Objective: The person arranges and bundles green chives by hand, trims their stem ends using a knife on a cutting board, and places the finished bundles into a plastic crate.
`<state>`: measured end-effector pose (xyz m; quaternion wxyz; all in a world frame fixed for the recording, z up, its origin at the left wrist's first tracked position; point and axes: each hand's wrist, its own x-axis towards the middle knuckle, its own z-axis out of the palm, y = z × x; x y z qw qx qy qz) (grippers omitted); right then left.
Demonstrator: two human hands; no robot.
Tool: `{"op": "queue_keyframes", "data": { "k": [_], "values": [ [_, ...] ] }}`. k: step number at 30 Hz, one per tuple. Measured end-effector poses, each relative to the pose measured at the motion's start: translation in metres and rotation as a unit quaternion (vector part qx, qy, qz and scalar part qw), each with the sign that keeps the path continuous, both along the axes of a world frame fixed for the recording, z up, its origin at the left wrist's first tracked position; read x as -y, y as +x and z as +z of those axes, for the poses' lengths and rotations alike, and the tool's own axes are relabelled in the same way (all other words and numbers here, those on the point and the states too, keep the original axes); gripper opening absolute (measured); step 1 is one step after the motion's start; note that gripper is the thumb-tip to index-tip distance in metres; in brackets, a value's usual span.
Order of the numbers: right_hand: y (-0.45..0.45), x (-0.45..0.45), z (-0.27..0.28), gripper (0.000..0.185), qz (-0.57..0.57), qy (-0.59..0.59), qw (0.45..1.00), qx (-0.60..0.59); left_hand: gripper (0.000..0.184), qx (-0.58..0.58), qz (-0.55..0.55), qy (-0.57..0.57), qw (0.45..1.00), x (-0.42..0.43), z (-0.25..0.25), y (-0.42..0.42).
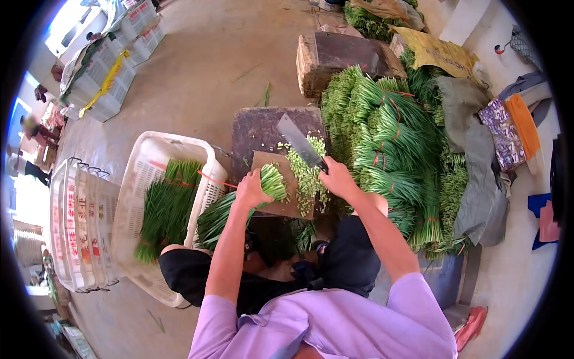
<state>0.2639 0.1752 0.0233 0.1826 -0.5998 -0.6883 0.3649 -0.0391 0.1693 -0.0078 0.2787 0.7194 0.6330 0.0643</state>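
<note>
My left hand (250, 189) is closed round a bundle of long green stalks (273, 181), whose pale cut ends point right over the low dark table (251, 127). The bundle's leafy part hangs off the table's left side, by a red tie. In my right hand (338, 179) is the handle of a cleaver (301, 141). Its broad blade slants up and left, above a heap of chopped stalk ends (308, 173) and apart from the bundle. A brown board (265, 160) lies beneath the bundle and part of the heap.
A white plastic crate (203, 139) with tied green bundles (173, 203) stands at my left. Stacked white crates (84, 227) are further left. A tall pile of bundled stalks (388, 149) rises at my right. Another block-like table (341, 57) stands beyond. A person (39, 131) is at far left.
</note>
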Motion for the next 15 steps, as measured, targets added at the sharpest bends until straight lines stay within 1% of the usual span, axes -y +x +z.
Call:
{"op": "queue_keyframes", "data": {
  "k": [1, 2, 3, 4, 5, 6, 8, 10, 11, 14, 15],
  "values": [
    [0.002, 0.014, 0.006, 0.033, -0.040, 0.098, 0.994, 0.014, 0.115, -0.033, 0.013, 0.026, 0.999, 0.007, 0.005, 0.003],
    [0.001, 0.029, 0.020, 0.033, -0.043, 0.097, 0.994, 0.012, 0.125, -0.067, 0.023, 0.051, 0.996, 0.012, 0.010, 0.006],
    [-0.001, 0.046, 0.036, 0.034, -0.071, 0.112, 0.991, -0.027, 0.139, -0.077, 0.015, 0.044, 0.996, 0.014, 0.014, 0.010],
    [-0.002, 0.059, 0.041, 0.035, -0.102, 0.124, 0.985, -0.066, 0.139, -0.081, 0.008, 0.038, 0.996, 0.017, 0.013, 0.015],
    [-0.002, 0.066, 0.036, 0.034, -0.098, 0.164, 0.980, -0.056, 0.139, -0.076, 0.010, 0.061, 0.995, 0.019, 0.012, 0.022],
    [-0.004, 0.073, 0.032, 0.034, -0.113, 0.158, 0.979, -0.061, 0.138, -0.071, 0.008, 0.084, 0.994, 0.021, 0.012, 0.028],
    [-0.008, 0.082, 0.026, 0.031, -0.085, 0.164, 0.981, -0.061, 0.140, -0.094, -0.012, 0.101, 0.990, 0.020, 0.013, 0.040],
    [-0.016, 0.095, 0.023, 0.029, -0.082, 0.189, 0.974, -0.090, 0.132, -0.115, -0.004, 0.108, 0.987, 0.020, 0.015, 0.047],
    [-0.021, 0.104, 0.023, 0.028, -0.085, 0.195, 0.973, -0.085, 0.132, -0.120, -0.015, 0.104, 0.987, 0.019, 0.014, 0.049],
    [-0.034, 0.119, 0.016, 0.026, -0.083, 0.193, 0.975, -0.072, 0.128, -0.122, -0.001, 0.070, 0.990, 0.012, 0.007, 0.051],
    [-0.037, 0.121, 0.014, 0.024, -0.075, 0.183, 0.979, -0.049, 0.121, -0.149, -0.007, 0.071, 0.986, 0.009, 0.005, 0.053]
  ]
}}
